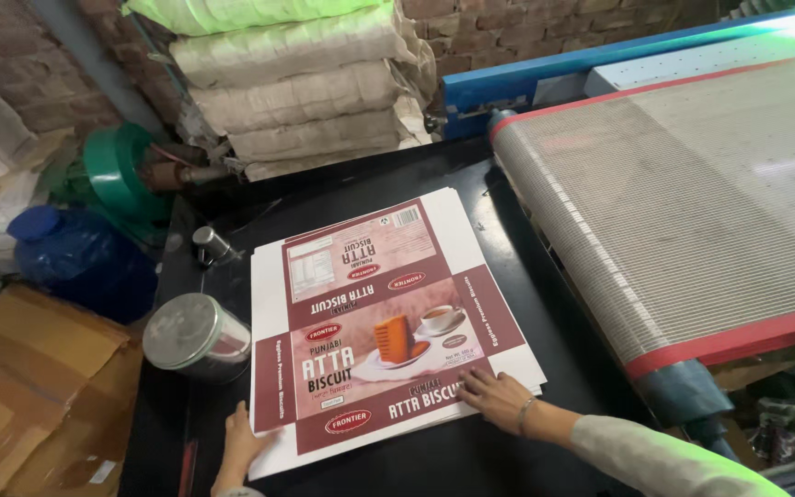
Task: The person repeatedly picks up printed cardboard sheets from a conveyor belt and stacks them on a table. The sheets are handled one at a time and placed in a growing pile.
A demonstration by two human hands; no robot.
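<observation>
Stack of flat, unfolded maroon-and-white printed cardboard box blanks (388,331), lying near the middle of the black table (499,456), tilted slightly against its edges, near edge of the stack close to the table's near edge. Left hand (243,440) at the stack's near-left corner, fingers laid against the edge of the sheets, touching but not visibly clamped around them. Right hand (494,398) flat on the top sheet near the near-right corner, fingers spread and open, pressing down, nothing grasped; thin bangle at the wrist. Round shiny metal tin (197,339) on its side just beside the stack's left edge. Small metal cylinder (211,245) farther back toward the table's far-left corner. Mesh conveyor belt with red borders (692,212) along the table's right edge. Pile of pale woven sacks (301,87) beyond the far edge. Blue plastic container (80,258) and flattened brown cardboard (34,387) off the left edge.
</observation>
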